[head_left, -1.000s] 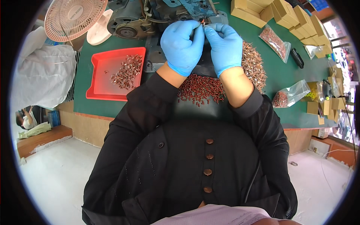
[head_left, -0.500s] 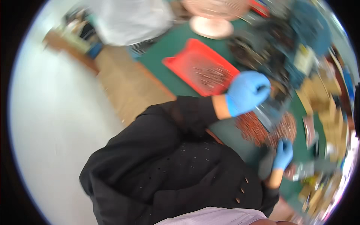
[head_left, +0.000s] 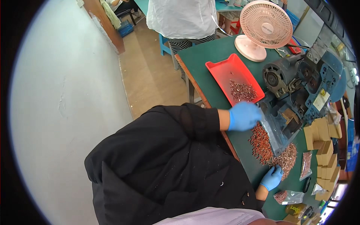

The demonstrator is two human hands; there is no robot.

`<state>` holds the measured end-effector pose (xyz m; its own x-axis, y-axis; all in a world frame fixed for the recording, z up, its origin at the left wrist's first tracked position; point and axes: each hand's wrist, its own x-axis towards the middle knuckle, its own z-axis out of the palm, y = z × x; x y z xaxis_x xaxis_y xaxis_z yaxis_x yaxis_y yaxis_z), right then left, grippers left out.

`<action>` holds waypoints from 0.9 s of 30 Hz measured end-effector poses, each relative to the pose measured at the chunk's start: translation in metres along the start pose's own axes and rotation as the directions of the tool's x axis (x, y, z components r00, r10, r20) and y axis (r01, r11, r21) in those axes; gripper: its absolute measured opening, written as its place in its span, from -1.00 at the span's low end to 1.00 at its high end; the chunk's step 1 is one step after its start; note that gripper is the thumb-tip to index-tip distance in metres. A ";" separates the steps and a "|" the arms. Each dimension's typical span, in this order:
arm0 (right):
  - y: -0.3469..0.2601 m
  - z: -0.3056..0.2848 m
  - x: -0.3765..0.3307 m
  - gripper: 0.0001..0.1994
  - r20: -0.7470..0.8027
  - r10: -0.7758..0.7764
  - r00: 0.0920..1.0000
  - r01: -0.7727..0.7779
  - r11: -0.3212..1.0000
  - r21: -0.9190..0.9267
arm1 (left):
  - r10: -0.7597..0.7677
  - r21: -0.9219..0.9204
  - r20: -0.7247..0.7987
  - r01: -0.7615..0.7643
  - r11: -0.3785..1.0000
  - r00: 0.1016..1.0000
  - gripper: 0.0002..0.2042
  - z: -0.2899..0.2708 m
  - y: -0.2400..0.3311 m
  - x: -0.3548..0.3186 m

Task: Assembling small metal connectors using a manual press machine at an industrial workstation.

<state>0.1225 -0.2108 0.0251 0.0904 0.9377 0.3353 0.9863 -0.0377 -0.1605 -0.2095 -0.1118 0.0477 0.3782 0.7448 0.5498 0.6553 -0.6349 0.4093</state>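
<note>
My left hand, in a blue glove, hovers between a red tray and the base of a grey-blue machine. Its fingers are smeared by motion, so any held piece is hidden. The tray has a heap of small metal pieces at its near end. My right hand, also gloved in blue, rests at the near edge of a pile of pale copper-coloured pieces, its fingers bent and apart on them. Beside that lies a pile of reddish-brown pieces, against the machine's base.
A pink fan stands at the table's far end, near a person in white. Cardboard boxes line the right side. Bags of small pieces and a yellow-labelled jar lie near my right hand. A wall is at left.
The view has shifted and sharpened. My left hand has dropped from a raised, curled pose toward the machine's near edge. My right hand stays at the pale pile.
</note>
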 end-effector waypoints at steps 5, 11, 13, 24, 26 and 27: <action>-0.013 -0.001 -0.006 -0.84 -0.062 -0.043 0.997 0.043 0.999 -0.007 | 0.083 -0.013 0.204 -0.082 0.997 0.976 -0.84 0.032 0.029 -0.030; -0.002 0.002 -0.008 -0.86 -0.054 -0.075 0.996 0.075 0.997 -0.001 | 0.185 -0.026 0.149 -0.183 0.983 0.971 -0.91 0.047 0.031 -0.029; -0.002 0.001 -0.007 -0.87 -0.086 -0.058 0.995 0.060 0.998 0.020 | 0.228 -0.036 0.140 -0.225 0.974 0.964 -0.92 0.045 0.031 -0.029; 0.002 0.000 -0.010 -0.87 -0.044 -0.013 0.999 0.013 1.000 0.011 | 0.256 -0.126 0.091 -0.244 0.962 0.962 -0.92 0.047 0.032 -0.030; 0.002 0.000 -0.011 -0.86 -0.052 0.008 0.999 -0.007 1.000 0.017 | 0.249 -0.139 0.094 -0.235 0.962 0.964 -0.92 0.048 0.033 -0.030; 0.000 -0.002 -0.011 -0.86 -0.061 0.006 0.998 -0.003 0.999 0.038 | 0.200 -0.149 0.136 -0.180 0.972 0.970 -0.90 0.047 0.034 -0.030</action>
<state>0.1218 -0.2224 0.0234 0.1041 0.9147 0.3906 0.9800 -0.0273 -0.1972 -0.1681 -0.1462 0.0105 0.5873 0.6232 0.5164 0.4713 -0.7820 0.4078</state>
